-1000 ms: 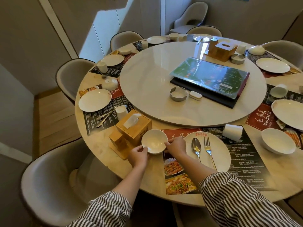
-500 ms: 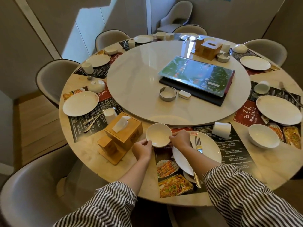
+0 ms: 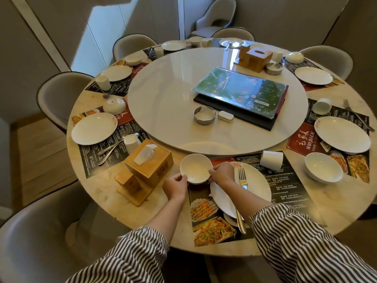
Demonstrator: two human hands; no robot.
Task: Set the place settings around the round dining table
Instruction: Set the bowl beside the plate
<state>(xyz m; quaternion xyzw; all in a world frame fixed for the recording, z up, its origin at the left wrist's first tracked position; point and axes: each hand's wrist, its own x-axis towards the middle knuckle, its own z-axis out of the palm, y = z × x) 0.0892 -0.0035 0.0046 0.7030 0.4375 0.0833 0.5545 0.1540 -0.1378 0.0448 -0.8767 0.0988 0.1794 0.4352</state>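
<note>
Head view: both hands hold a small white bowl [image 3: 196, 168] by its rim at the near edge of the round dining table [image 3: 98, 186]. Left hand [image 3: 175, 185] pinches the bowl's near-left rim, fingers curled. Right hand [image 3: 222, 174] grips the right rim, fingers curled. Bowl sits at the top-left corner of the near placemat [image 3: 285, 180], just beside a white dinner plate [image 3: 259, 180], between it and the wooden tissue box [image 3: 151, 166]. Fork [image 3: 242, 178] lies on the plate. White cup [image 3: 272, 158] lies tipped on the placemat, further right. Lazy Susan [image 3: 163, 94] in the centre carries menus [image 3: 240, 90] and a metal ashtray [image 3: 204, 115].
</note>
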